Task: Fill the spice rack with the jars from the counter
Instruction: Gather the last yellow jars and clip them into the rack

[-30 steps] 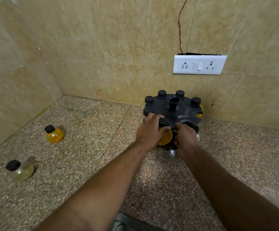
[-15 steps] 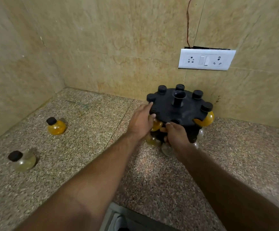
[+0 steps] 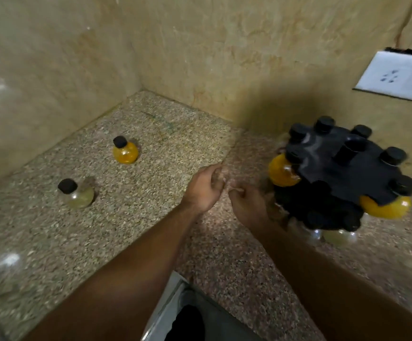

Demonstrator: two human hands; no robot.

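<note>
The black round spice rack [image 3: 335,173] stands at the right on the granite counter [image 3: 150,217], with several black-capped jars in its slots; two hold orange powder. An orange jar [image 3: 125,151] with a black cap stands loose on the counter at the left. Nearer me sits a pale clear jar [image 3: 78,195] with a black cap. My left hand [image 3: 205,188] hovers over the counter left of the rack, fingers loosely curled, holding nothing. Beside it, my right hand [image 3: 249,205] is just off the rack's left side, also loosely curled and empty. The frame is motion-blurred.
Beige tiled walls meet in a corner behind the loose jars. A white socket plate [image 3: 397,77] is on the back wall above the rack. The counter's front edge runs below my forearms.
Both hands have come off the rack and drawn back to its left. The view has swung left, so the rack now sits at the right and the loose jars nearer the middle.
</note>
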